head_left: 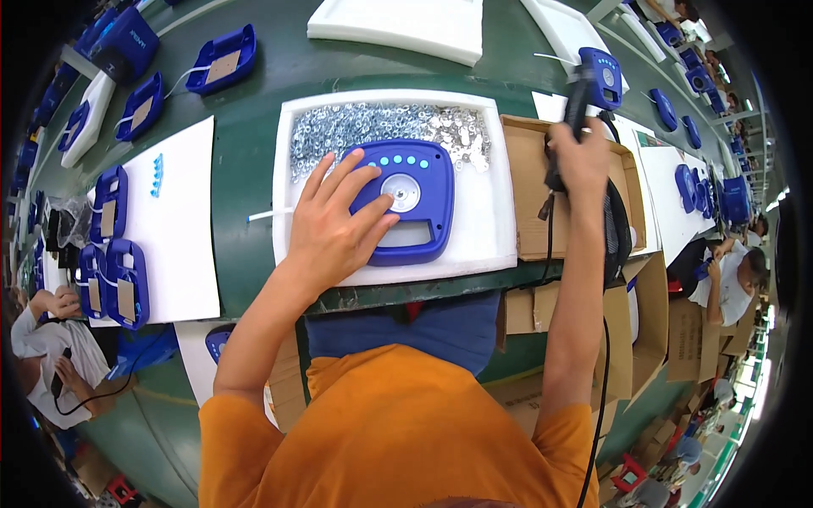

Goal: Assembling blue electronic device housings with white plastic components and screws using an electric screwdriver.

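A blue plastic housing point(439, 203) with a round silvery dial, a row of light-coloured dots and a rectangular cutout lies on a white foam tray point(500, 229). Spread across its left side are the fingers of my left hand point(334, 216), resting on it without wrapping round it. Loose small metal pieces point(347, 125), apparently washers and tabs, fill the tray's far part. Off to the right, my right hand point(580, 161) is closed round a black corded electric screwdriver point(577, 106), held above an open cardboard box point(525, 220) and apart from the housing.
More blue housings point(127, 284) with white tubes lie on a white board point(182, 254) at left. Another blue housing point(603, 80) sits at the far right. A black cord point(606, 381) runs down beside my right arm. Co-workers sit on both sides.
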A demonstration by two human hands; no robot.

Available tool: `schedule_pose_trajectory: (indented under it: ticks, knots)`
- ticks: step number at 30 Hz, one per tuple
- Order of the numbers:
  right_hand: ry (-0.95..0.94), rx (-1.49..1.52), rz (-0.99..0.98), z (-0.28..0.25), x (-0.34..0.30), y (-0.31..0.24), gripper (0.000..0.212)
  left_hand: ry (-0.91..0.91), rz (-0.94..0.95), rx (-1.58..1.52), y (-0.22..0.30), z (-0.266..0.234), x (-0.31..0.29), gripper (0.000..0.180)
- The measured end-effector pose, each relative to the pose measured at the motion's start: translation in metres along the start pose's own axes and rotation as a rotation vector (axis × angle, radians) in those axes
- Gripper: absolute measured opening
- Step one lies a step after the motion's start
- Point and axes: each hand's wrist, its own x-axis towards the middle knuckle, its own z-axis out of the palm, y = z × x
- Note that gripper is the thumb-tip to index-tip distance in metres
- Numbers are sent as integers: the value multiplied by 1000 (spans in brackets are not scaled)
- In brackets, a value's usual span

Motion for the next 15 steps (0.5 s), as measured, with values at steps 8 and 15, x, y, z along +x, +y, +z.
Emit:
schedule_pose_trajectory:
  ticks: [8,15]
  knots:
    - [-76,1206,-162,-28,-64,-66,35,19,-7,-53,-1,2,-2,20]
    - [-226,1350,-408,29,-125,-125,27,26,-23,-92,-2,3,-5,20]
